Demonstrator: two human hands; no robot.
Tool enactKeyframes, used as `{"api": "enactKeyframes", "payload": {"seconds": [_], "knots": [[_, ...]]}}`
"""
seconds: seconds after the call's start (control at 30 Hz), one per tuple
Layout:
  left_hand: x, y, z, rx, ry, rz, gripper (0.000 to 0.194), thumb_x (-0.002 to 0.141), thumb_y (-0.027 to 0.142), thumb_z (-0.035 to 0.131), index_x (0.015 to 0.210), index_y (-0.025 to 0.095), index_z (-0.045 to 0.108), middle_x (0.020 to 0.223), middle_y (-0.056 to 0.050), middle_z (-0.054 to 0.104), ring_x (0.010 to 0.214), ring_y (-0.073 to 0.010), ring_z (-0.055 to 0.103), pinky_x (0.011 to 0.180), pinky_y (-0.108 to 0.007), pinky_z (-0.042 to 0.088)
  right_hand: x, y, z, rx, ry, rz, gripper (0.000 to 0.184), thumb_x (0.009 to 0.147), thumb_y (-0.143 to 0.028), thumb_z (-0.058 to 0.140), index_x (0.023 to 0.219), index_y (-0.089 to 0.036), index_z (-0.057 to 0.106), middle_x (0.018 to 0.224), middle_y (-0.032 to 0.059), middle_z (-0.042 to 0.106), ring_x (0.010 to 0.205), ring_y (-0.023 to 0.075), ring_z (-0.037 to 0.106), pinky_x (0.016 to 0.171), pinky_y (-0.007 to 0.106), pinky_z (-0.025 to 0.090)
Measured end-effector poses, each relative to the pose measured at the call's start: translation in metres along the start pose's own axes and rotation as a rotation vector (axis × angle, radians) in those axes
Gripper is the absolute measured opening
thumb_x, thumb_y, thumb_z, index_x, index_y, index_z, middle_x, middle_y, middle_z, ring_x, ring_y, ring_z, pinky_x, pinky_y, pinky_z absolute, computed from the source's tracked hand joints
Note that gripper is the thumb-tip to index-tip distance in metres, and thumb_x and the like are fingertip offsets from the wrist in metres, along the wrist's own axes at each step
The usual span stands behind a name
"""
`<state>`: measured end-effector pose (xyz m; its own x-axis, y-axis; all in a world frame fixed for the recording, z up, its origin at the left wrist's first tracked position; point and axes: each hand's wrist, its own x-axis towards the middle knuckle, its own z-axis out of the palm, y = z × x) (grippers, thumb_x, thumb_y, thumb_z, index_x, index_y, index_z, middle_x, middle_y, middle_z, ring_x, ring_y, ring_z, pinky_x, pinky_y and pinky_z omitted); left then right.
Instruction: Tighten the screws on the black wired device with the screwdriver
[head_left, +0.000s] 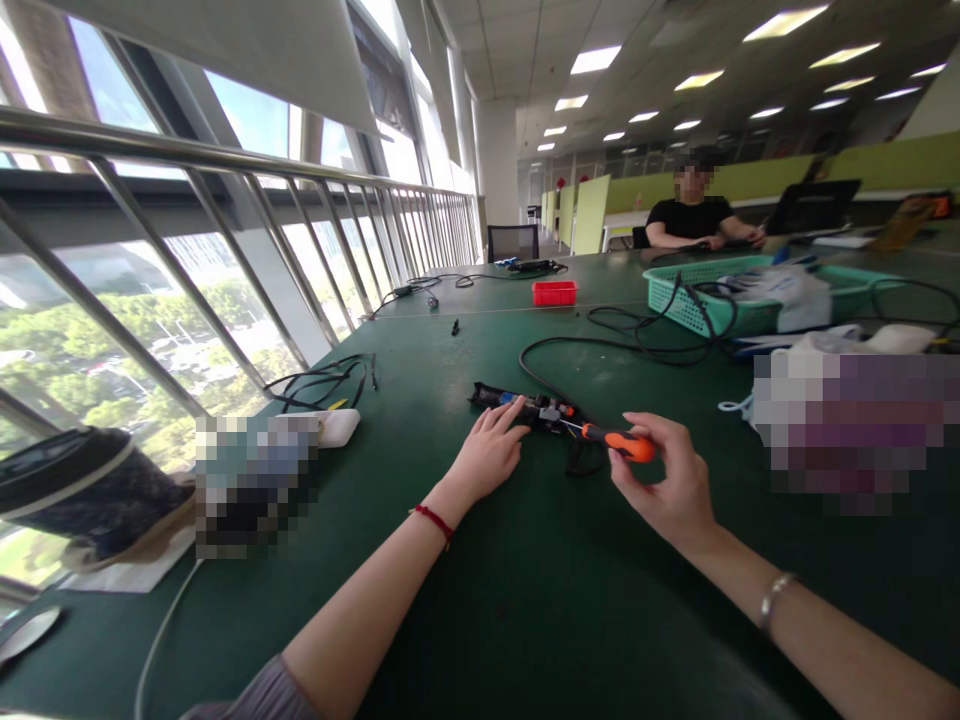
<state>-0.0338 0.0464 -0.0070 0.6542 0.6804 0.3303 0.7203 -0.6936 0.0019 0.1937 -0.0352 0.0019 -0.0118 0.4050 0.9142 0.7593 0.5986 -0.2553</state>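
My right hand (671, 485) pinches the end of a screwdriver (622, 442) between thumb and fingers. Its handle is orange and black, and its thin shaft points left. The screwdriver's tip meets a slim black corded device (551, 413) lying on the green table; the exact contact point is too small to make out. The device looks opened up, with inner parts and bits of blue and orange showing. My left hand (491, 445) holds the device down from its near side, fingers laid over the body. Part of the body is hidden under those fingers.
The device's black cable (555, 342) runs back toward a teal basket (682, 297). A small red bin (555, 293) stands farther back. Loose black cables (326, 380) and a white power bank-like block (341, 428) lie left. Across the table sits a person (690, 215).
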Motion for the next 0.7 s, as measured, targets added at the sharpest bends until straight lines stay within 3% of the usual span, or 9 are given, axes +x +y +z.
{"api": "enactKeyframes", "payload": {"seconds": [0.13,0.37,0.57,0.7], "knots": [[0.0001,0.0005,-0.0008,0.004,-0.001,0.005,0.035,0.090,0.016,0.043,0.120,0.017,0.060,0.153,-0.009,0.028,0.135,-0.0275,0.034,0.113,-0.048,0.032,-0.0009,0.0013,-0.0016,-0.022,-0.069,0.044,0.017,0.082,-0.025,0.060,0.098,-0.021,0.056,0.073,-0.0004,0.066,0.062,0.0150,0.067,0.056,0.024,0.054],[0.0000,-0.0011,0.0005,0.002,0.012,0.012,0.034,0.089,0.016,0.043,0.119,0.017,0.060,0.153,-0.008,0.028,0.135,-0.0274,0.035,0.113,-0.048,0.032,0.0001,0.0037,0.0015,-0.010,0.053,0.040,0.035,0.082,-0.024,0.058,0.116,-0.019,0.050,0.093,0.0071,0.066,0.076,0.0178,0.068,0.065,0.028,0.056],[-0.0002,0.0000,-0.0014,-0.006,0.006,0.007,0.034,0.090,0.017,0.043,0.119,0.016,0.060,0.153,-0.009,0.029,0.134,-0.0274,0.035,0.113,-0.048,0.031,0.0013,0.0002,-0.0025,-0.022,-0.074,0.058,0.015,0.083,-0.026,0.059,0.097,-0.022,0.055,0.067,-0.0016,0.066,0.059,0.0148,0.066,0.054,0.024,0.053],[-0.0001,-0.0001,-0.0008,-0.013,0.017,0.007,0.034,0.089,0.016,0.043,0.118,0.018,0.061,0.153,-0.008,0.029,0.134,-0.0266,0.035,0.113,-0.048,0.031,-0.0002,0.0012,-0.0009,-0.012,-0.030,0.058,0.026,0.081,-0.025,0.060,0.107,-0.021,0.054,0.077,0.0012,0.066,0.065,0.0159,0.067,0.058,0.026,0.055]]}}
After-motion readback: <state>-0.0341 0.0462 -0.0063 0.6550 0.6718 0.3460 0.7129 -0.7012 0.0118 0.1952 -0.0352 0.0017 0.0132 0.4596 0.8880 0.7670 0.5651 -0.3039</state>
